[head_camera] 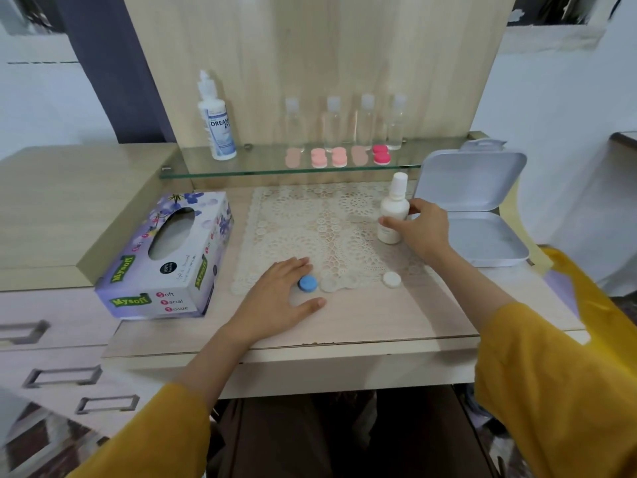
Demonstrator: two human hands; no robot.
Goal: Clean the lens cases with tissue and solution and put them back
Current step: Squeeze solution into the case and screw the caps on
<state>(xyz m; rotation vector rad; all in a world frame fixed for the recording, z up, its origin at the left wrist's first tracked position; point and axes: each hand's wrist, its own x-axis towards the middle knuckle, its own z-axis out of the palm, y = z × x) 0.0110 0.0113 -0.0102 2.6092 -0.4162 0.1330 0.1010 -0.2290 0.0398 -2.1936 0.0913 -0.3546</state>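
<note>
A pale wood-grain desk (362, 319) stands against a light wooden back panel (310, 46), with white walls (44, 98) on both sides and drawers (62, 376) with metal handles at the left. A lace mat (310, 222) covers the middle of the desk, and a glass shelf (262, 165) runs along the back above it. One clear case (339, 282) lies at the mat's near edge, its long axis running left to right, both caps off; it is faint against the lace. One blue cap (307, 283) lies just beside its left end, and one white cap (392, 279) lies a little apart to its right. The left hand (279, 294) rests flat on the desk, fingers straight and spread, holding nothing, the blue cap lying between its fingers and thumb. The right hand (422, 229) has its fingers curled round one white spray bottle (394, 210), which stands upright on the mat's right side, nozzle cap up. Behind that hand, one white box (482, 243) sits with its lid propped open. One tissue box (165, 257) lies at the left, its long axis angled from near-left to far-right. On the shelf stand one solution bottle (216, 125) at the left and four clear bottles (332, 122) in a row. In front of those lie five capped shelf cases (339, 157), each with its long axis front to back: two peach, two pink, one bright pink.
</note>
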